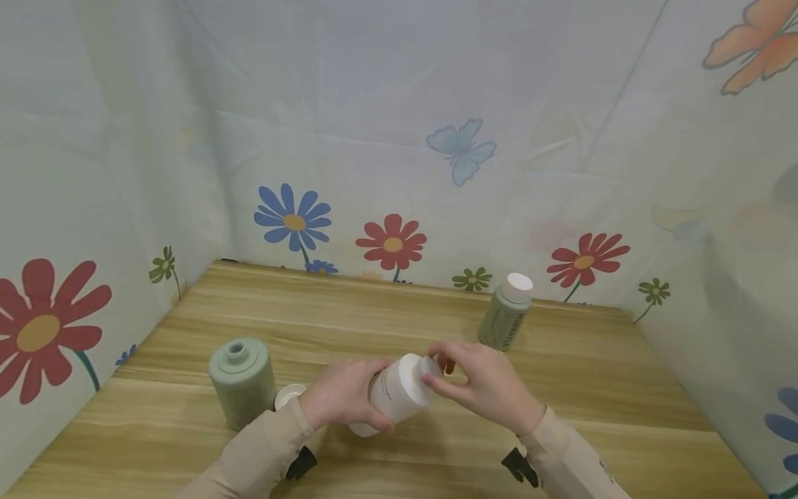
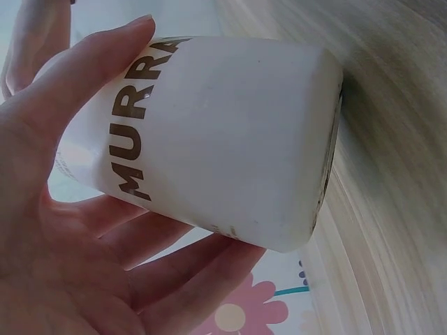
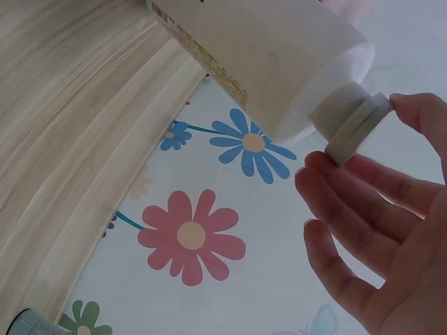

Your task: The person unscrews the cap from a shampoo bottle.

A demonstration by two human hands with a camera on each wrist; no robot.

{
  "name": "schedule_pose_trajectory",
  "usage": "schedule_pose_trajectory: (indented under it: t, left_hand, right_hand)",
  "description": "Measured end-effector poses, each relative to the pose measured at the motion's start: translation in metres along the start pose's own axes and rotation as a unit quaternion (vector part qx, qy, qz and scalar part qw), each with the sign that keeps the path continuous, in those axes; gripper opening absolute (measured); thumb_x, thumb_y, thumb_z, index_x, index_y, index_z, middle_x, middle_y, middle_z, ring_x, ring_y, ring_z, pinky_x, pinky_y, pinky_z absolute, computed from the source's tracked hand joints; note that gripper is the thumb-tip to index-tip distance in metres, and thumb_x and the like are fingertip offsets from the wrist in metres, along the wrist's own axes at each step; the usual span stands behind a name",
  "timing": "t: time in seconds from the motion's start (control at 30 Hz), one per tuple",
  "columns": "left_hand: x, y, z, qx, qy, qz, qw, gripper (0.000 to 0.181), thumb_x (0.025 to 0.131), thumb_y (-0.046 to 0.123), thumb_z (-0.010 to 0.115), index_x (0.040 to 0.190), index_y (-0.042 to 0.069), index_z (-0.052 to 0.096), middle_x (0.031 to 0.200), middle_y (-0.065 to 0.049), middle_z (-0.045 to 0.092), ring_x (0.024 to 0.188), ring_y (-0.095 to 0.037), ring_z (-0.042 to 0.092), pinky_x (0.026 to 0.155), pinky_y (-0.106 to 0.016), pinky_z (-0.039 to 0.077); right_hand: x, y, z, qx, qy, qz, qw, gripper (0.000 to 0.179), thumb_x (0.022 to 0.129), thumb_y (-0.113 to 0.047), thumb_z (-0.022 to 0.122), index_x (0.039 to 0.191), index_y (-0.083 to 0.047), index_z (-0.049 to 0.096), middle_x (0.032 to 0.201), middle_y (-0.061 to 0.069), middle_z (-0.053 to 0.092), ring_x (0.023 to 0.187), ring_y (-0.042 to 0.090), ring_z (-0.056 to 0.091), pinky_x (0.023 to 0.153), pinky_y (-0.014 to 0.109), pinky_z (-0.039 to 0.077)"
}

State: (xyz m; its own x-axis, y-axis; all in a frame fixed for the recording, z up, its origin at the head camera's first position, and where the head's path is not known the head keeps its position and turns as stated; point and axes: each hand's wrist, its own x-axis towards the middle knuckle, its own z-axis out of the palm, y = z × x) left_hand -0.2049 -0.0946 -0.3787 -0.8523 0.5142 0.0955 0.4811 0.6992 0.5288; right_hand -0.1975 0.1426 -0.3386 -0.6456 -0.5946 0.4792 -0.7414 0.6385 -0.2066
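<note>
A white bottle (image 1: 394,396) lies tilted in my left hand (image 1: 343,394), its neck end raised toward the right. In the left wrist view, thumb and fingers wrap the bottle (image 2: 223,132), which has dark "MURRA" lettering; its base is close over the wooden surface. My right hand (image 1: 489,383) pinches the pale cap (image 3: 358,130) at the bottle's neck, thumb on one side of the rim and fingertips on the other. In the right wrist view, the cap sits on the neck with a thin seam line around it.
A green bottle (image 1: 243,384) with an uncapped neck stands on the left of the wooden table (image 1: 374,312). Beside it lies a round white lid (image 1: 289,394), partly behind my left wrist. Behind my right hand stands a green bottle with a white cap (image 1: 502,320). Flower-printed cloth (image 1: 349,138) surrounds the table.
</note>
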Motion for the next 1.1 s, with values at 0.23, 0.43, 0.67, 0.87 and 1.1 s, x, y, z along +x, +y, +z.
schedule_pose_trajectory:
  t: [0.23, 0.43, 0.67, 0.87, 1.1]
  left_hand:
    - [0.001, 0.001, -0.002, -0.013, -0.004, -0.002, 0.9999, 0.072, 0.058, 0.035, 0.090, 0.121, 0.011, 0.062, 0.103, -0.002, 0.070, 0.087, -0.016, 0.063, 0.073, -0.035, 0.051]
    - [0.001, 0.000, 0.000, 0.005, 0.004, 0.002, 1.0000, 0.071, 0.058, 0.037, 0.089, 0.119, 0.012, 0.063, 0.101, -0.001, 0.071, 0.085, -0.014, 0.063, 0.071, -0.032, 0.050]
    - [0.000, -0.001, -0.001, 0.001, -0.001, 0.002, 1.0000, 0.070, 0.059, 0.037, 0.089, 0.119, 0.012, 0.062, 0.101, 0.000, 0.070, 0.085, -0.015, 0.063, 0.070, -0.032, 0.050]
    - [-0.001, -0.002, -0.002, 0.002, -0.003, -0.003, 1.0000, 0.072, 0.059, 0.039, 0.089, 0.119, 0.012, 0.062, 0.099, 0.000, 0.070, 0.082, -0.014, 0.062, 0.068, -0.032, 0.049]
    - [-0.002, -0.002, -0.001, -0.004, -0.001, -0.005, 1.0000, 0.073, 0.059, 0.037, 0.089, 0.121, 0.012, 0.061, 0.101, -0.001, 0.070, 0.084, -0.014, 0.063, 0.069, -0.033, 0.050]
  right_hand:
    - [-0.003, 0.002, 0.000, -0.008, 0.008, -0.047, 0.9988, 0.034, 0.081, -0.024, 0.076, 0.112, -0.015, 0.064, 0.095, -0.007, 0.068, 0.080, 0.004, 0.061, 0.067, 0.018, 0.051]
    - [-0.004, 0.004, 0.002, 0.007, 0.011, -0.081, 0.9966, 0.038, 0.078, -0.016, 0.077, 0.113, -0.016, 0.064, 0.104, -0.007, 0.066, 0.091, 0.005, 0.063, 0.077, 0.024, 0.055]
    - [-0.004, 0.004, 0.000, 0.005, 0.008, -0.095, 0.9954, 0.041, 0.079, -0.019, 0.078, 0.116, -0.016, 0.063, 0.111, -0.006, 0.066, 0.098, 0.008, 0.063, 0.081, 0.028, 0.056]
    - [-0.002, -0.001, 0.000, 0.020, -0.008, -0.011, 0.9997, 0.048, 0.086, -0.036, 0.072, 0.126, -0.015, 0.059, 0.105, -0.005, 0.069, 0.091, 0.005, 0.064, 0.072, 0.023, 0.053]
    - [0.000, -0.006, 0.005, 0.006, -0.010, 0.054, 0.9985, 0.032, 0.087, -0.042, 0.069, 0.111, -0.022, 0.064, 0.092, -0.012, 0.066, 0.081, 0.002, 0.059, 0.065, 0.017, 0.047]
